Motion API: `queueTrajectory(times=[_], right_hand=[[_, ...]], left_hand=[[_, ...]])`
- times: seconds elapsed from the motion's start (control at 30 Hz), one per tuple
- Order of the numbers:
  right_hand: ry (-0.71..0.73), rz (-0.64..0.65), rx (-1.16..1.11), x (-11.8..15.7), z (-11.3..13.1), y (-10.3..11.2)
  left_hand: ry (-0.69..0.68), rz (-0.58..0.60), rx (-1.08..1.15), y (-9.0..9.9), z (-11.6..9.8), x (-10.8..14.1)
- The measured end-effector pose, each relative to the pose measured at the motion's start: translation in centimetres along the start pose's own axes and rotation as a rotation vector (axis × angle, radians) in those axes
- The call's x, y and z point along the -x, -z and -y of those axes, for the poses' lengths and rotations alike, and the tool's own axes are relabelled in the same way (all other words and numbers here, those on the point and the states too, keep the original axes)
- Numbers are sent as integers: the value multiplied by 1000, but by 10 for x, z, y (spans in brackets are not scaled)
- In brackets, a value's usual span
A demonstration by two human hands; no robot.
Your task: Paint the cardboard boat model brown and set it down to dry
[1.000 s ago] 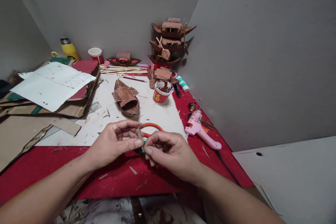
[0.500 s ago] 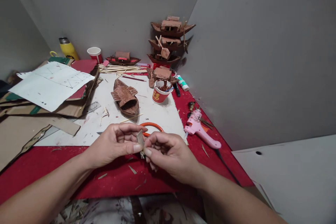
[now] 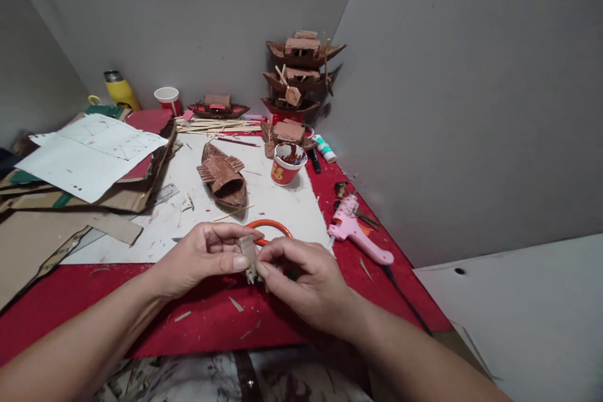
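Note:
Between both hands is a small strip of cardboard (image 3: pixel 247 249) with a frayed lower end, held up over the table's front part. My left hand (image 3: pixel 200 259) pinches it between thumb and fingers from the left. The thumb and forefinger of my right hand (image 3: pixel 301 273) grip its lower right side; a bit of green shows by those fingers. Just behind the hands lie orange-handled scissors (image 3: pixel 277 224), their blades mostly hidden by my left hand. Farther back, a brown model boat (image 3: pixel 223 176) with a curved roof rests on white paper (image 3: pixel 292 210).
A pink glue gun (image 3: pixel 353 229) lies at right, its cord trailing forward. A red paper cup (image 3: pixel 285 169) of brown paint stands behind. Stacked model boats (image 3: pixel 301 78) rise at the back; thin sticks (image 3: pixel 217 125) lie left of them. Cardboard sheets (image 3: pixel 51 239) fill the left side.
The cardboard strip has turned so that more of its flat face shows. Both hands keep hold of it and have barely moved. The whole view has shifted slightly.

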State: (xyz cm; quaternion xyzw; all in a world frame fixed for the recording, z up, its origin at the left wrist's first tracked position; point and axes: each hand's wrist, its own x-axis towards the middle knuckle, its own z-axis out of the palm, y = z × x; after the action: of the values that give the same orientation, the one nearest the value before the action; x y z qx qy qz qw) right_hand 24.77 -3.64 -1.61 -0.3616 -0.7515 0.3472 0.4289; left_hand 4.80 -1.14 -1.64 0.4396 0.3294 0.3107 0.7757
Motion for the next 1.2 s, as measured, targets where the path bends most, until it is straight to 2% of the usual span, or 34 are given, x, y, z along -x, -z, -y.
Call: queueTrajectory(times=[0.13,0.47,0.63,0.8,0.93,1.03,1.2], right_hand=[[-136,52,-126,-1,2,0],[-174,141,-167,-2,3,0],[-79,91,-58,1,0,-5],[25,36,71,2,-3,-5],[-114,-59,-1,0,-2,3],[-189,-9,-121,-1,2,8],[-176,108,-169,-2,6,7]], left_hand=[[-6,-3,-20,1,0,0],[9,-22,-32,-3,0,1],[3,6,-2,-5,1,1],[19,-20,-18,-4,1,2],[55,65,-36,-4,2,5],[24,40,-13,-4,1,6],[-9,-7,-19,-5,-1,3]])
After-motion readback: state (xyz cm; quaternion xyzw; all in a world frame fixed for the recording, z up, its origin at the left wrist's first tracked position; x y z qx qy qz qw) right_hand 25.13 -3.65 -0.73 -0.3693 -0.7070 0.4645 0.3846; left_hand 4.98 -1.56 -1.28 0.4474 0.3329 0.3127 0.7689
